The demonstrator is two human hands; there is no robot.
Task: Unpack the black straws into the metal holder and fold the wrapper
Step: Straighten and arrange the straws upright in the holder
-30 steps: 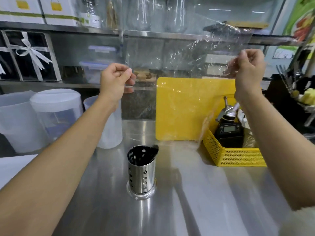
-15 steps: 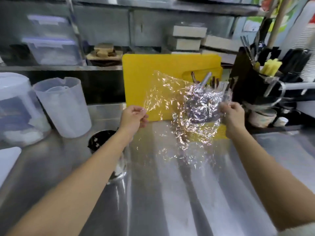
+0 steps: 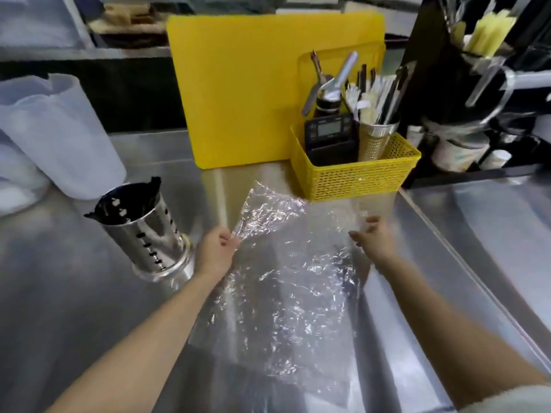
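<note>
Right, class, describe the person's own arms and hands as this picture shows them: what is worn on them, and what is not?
Both forearms are bare. The left hand and right hand show no gloves, rings or watch. The only clothing is a pale, fuzzy sleeve at the picture's lower right corner, on the right arm. No sleeve shows on the left arm.

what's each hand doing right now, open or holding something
Left hand: closed, pinching the left edge of the clear wrapper.
Right hand: at the wrapper's right edge, fingers loosely spread; grip cannot be told.
</note>
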